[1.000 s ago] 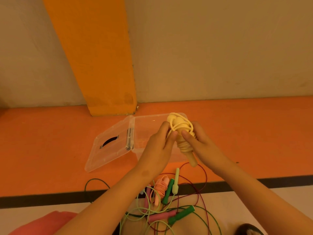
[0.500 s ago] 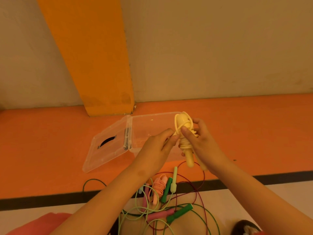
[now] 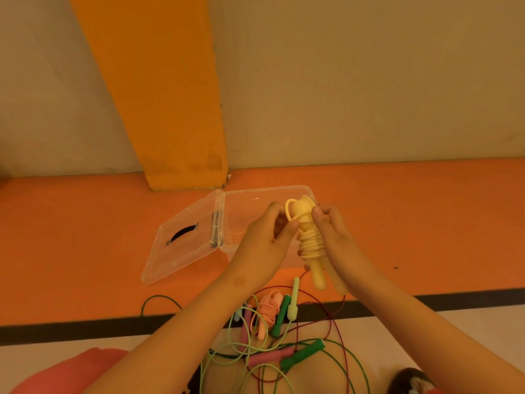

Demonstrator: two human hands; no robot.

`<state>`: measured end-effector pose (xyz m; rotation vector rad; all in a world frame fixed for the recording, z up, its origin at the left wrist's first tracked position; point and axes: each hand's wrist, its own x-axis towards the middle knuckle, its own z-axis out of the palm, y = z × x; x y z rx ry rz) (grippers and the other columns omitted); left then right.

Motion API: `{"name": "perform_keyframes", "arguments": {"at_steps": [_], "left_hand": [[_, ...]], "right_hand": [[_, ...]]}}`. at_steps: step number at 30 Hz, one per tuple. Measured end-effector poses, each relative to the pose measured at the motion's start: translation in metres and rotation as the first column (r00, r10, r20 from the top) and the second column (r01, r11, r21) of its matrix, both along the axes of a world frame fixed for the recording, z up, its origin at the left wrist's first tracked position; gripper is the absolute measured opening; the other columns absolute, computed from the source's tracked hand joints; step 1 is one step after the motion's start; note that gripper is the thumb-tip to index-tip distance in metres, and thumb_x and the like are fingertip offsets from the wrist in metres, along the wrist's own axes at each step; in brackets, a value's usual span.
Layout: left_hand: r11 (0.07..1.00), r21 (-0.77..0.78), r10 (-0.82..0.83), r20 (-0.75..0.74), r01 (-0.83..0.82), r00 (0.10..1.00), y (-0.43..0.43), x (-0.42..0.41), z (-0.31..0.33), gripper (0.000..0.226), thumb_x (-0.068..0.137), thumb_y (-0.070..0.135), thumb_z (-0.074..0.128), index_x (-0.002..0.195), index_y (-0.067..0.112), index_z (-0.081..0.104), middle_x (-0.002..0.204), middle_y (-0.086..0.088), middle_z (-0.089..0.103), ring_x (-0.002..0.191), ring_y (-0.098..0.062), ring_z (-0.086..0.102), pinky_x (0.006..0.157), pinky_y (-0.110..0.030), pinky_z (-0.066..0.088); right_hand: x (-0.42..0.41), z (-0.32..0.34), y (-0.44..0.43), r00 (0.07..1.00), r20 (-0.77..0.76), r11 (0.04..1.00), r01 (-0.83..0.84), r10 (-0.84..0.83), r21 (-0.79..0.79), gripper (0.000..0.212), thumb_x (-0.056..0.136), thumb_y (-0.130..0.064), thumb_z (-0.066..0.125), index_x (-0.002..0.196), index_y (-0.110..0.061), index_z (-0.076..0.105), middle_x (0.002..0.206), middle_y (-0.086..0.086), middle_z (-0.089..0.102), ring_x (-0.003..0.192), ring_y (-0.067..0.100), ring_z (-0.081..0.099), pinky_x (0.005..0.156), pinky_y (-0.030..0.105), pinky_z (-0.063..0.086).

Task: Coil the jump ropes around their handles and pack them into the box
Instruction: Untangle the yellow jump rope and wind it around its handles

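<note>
I hold a pale yellow jump rope (image 3: pixel 309 245), its cord wound round both handles, above the near edge of the clear plastic box (image 3: pixel 244 211). My right hand (image 3: pixel 338 240) grips the bundle from the right. My left hand (image 3: pixel 267 243) pinches a loose loop of cord at the top of the bundle. The box stands open with its lid (image 3: pixel 181 240) folded out to the left. On the floor below lie a coiled pink rope (image 3: pixel 267 311) and a tangle of green, light green, pink and maroon ropes (image 3: pixel 287 351).
An orange pillar (image 3: pixel 170 109) and a beige wall rise behind the box. The box stands on an orange floor strip (image 3: pixel 71 237), bordered by a black line (image 3: pixel 85 325). A pink cloth (image 3: pixel 76 371) lies at the lower left, a dark object (image 3: pixel 412 382) at the lower right.
The loose cord at the top of the yellow bundle has been drawn tighter. The bundle has tilted more upright, and both hands sit slightly higher over the box.
</note>
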<state>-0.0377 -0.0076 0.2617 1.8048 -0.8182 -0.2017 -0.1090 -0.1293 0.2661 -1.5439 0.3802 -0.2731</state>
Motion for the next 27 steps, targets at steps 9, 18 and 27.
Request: {"name": "perform_keyframes", "arguments": {"at_steps": [9,18,27], "left_hand": [[0.990,-0.132,-0.064,-0.126,0.048,0.990,-0.0045,-0.0017,0.0068,0.019,0.092,0.002,0.052,0.098,0.019,0.055,0.092,0.005,0.060,0.088,-0.010,0.058,0.080,-0.027,0.048],[0.989,-0.122,-0.096,-0.068,0.087,0.993,-0.0061,-0.0017,0.0069,0.016,0.095,0.000,0.050,0.104,0.010,0.058,0.092,0.001,0.062,0.084,-0.012,0.057,0.074,-0.024,0.048],[0.986,-0.159,-0.057,-0.040,0.050,0.998,-0.0023,0.0013,0.0098,0.020,0.090,-0.003,0.056,0.107,0.007,0.059,0.101,-0.002,0.063,0.092,-0.005,0.060,0.079,-0.016,0.048]], "right_hand": [[0.0080,0.0049,-0.0036,0.998,-0.063,0.982,0.010,0.002,0.189,0.020,0.098,-0.027,0.044,0.111,-0.012,0.044,0.083,0.017,0.056,0.060,0.028,0.054,0.050,0.034,0.048],[0.0037,0.0044,-0.0039,0.998,-0.068,0.966,0.015,0.003,0.259,0.037,0.095,-0.030,0.049,0.122,-0.006,0.043,0.082,0.017,0.060,0.062,0.030,0.059,0.052,0.036,0.049],[0.0064,0.0006,-0.0058,1.000,0.007,0.983,-0.012,0.011,0.186,0.019,0.096,-0.022,0.051,0.107,-0.011,0.041,0.082,0.016,0.062,0.065,0.031,0.062,0.052,0.037,0.053]]}}
